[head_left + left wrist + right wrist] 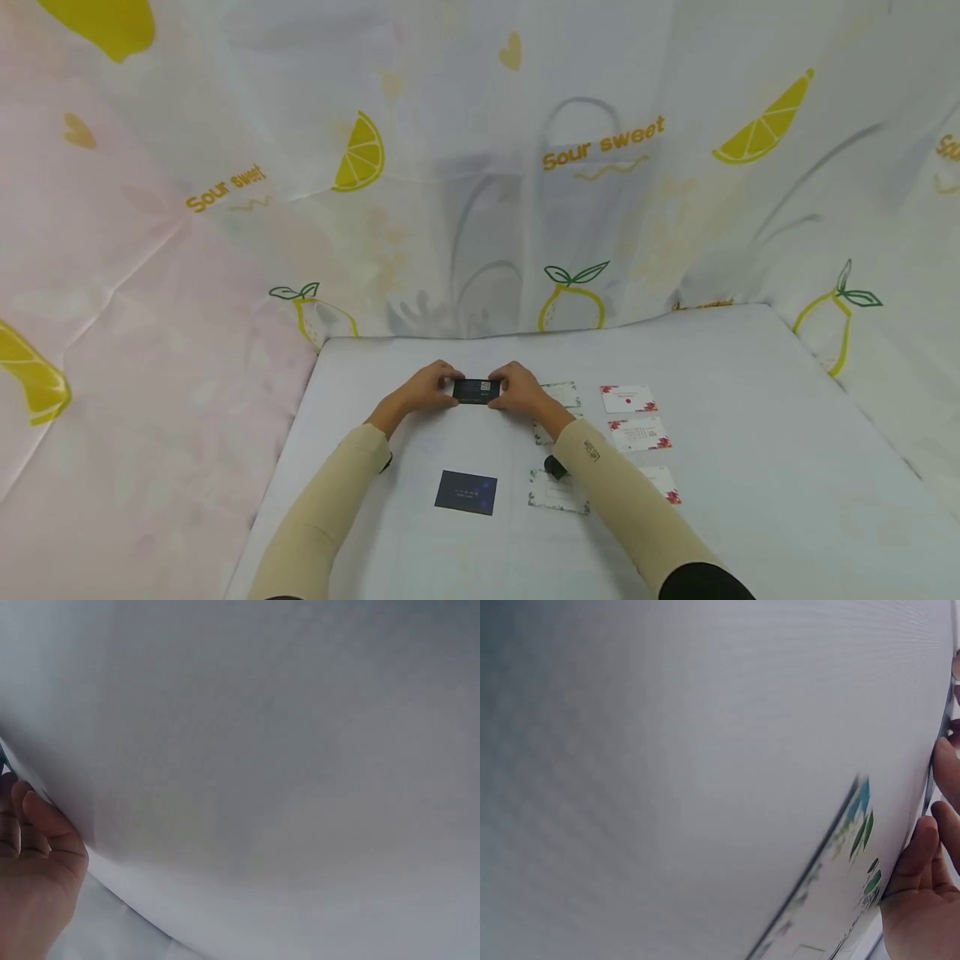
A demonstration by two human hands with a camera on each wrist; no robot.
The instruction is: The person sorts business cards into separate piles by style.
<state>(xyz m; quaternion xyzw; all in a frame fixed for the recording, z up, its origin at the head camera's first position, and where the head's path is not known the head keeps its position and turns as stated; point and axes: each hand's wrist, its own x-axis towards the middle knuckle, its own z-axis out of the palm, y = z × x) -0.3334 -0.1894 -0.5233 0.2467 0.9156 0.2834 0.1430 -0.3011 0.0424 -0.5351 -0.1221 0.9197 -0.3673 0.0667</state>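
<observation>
Both hands hold a small dark card [476,390] just above the white table [750,467]. My left hand [429,387] pinches its left end and my right hand [517,389] pinches its right end. A second dark card [466,492] lies flat nearer to me. In the left wrist view only curled fingers [34,855] show against blurred white cloth. The right wrist view shows fingertips [922,862] beside a leaf-printed card edge [859,825].
Several white cards with red flower corners [628,399] lie to the right of my hands, and leaf-edged ones [557,492] lie partly under my right forearm. A small black object [555,467] sits by that forearm. A lemon-print cloth [480,167] hangs behind the table.
</observation>
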